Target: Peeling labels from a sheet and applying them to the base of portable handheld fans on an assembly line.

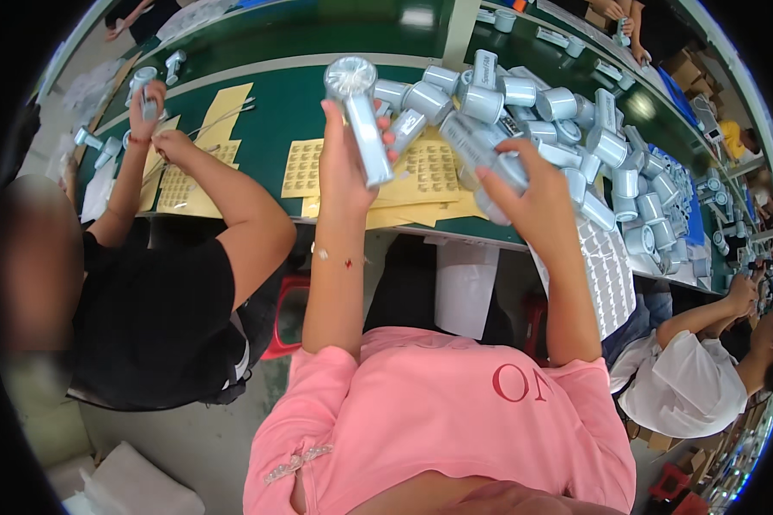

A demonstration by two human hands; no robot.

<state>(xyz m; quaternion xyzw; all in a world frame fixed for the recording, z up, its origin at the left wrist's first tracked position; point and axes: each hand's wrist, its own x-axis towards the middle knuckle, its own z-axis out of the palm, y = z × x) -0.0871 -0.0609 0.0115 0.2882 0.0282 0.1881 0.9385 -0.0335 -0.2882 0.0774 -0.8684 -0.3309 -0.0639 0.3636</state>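
Observation:
My left hand (345, 176) is wrapped round the handle of a pale blue handheld fan (367, 133). The fan stands nearly upright, its round head on top and its handle tilted slightly. To the right, my right hand (537, 189) grips a second pale blue handheld fan (472, 142) with thumb and fingers, at the near edge of a heap. That fan is slightly blurred and its lower end is partly covered by my fingers. Many similar fans (558, 105) lie piled beyond and to the right of my right hand.
Yellow sheets of small labels (425, 176) lie on the green table (270, 129) below my left hand. A white label sheet (605, 275) hangs at the table edge on the right. A co-worker in black (159, 300) sits on my left, another in white (683, 386) on my right.

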